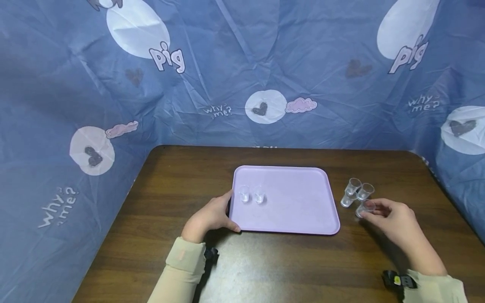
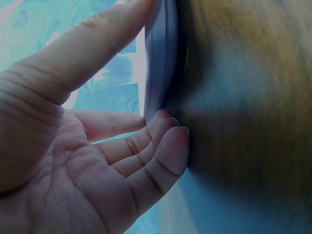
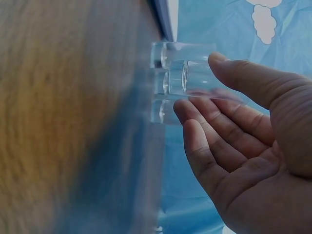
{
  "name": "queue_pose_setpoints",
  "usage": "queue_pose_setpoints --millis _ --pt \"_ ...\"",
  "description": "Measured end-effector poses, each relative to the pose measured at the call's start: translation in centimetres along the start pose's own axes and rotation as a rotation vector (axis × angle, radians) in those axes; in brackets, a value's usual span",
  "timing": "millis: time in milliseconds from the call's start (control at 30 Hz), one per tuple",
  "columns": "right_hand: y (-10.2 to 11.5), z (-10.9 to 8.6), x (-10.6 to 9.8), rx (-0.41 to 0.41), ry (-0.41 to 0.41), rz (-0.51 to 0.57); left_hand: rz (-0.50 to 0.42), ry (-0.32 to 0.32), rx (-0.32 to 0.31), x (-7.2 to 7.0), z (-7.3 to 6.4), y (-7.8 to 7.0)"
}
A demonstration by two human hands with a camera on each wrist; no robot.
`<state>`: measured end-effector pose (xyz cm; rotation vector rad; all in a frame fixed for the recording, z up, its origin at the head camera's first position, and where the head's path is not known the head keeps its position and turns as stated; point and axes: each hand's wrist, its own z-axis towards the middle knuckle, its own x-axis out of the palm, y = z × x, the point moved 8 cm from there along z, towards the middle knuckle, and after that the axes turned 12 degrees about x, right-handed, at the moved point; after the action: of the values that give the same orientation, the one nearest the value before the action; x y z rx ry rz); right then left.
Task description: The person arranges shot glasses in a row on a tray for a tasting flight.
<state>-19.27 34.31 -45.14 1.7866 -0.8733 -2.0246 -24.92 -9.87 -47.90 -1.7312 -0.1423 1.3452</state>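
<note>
My right hand (image 1: 395,221) pinches a small clear shot glass (image 1: 363,208) between thumb and fingers. In the right wrist view, the base of this glass (image 3: 183,77) shows a little off the tabletop, overlapping the glasses behind it. Three more shot glasses (image 1: 365,191) stand grouped just beyond that hand. At the lilac tray (image 1: 293,202), my left hand (image 1: 211,218) rests against the near left corner. Its thumb lies at the rim, and the fingers, loosely bent, reach along the left side. Two shot glasses (image 1: 259,196) stand side by side on the tray's left part.
The brown wooden table (image 1: 295,265) has rounded far corners. Blue printed cloth (image 1: 212,75) hangs behind it and along both sides. A dark band with a small device (image 1: 399,281) sits at the right wrist, and another device (image 1: 211,254) at the left.
</note>
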Motion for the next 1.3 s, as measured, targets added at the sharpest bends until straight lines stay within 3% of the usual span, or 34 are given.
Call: queue_pose_setpoints --millis 367,800,1300 --pt "1.5 -0.4 -0.8 -0.059 -0.060 0.011 -0.007 -0.006 -0.003 0.2 0.0 0.3" --pt "4.2 -0.8 -0.6 -0.093 -0.036 0.030 -0.004 -0.007 0.016 0.1 -0.1 0.0" --pt "7.6 -0.4 2.0 -0.138 0.032 0.063 0.005 -0.015 0.017 -0.2 0.0 0.2"
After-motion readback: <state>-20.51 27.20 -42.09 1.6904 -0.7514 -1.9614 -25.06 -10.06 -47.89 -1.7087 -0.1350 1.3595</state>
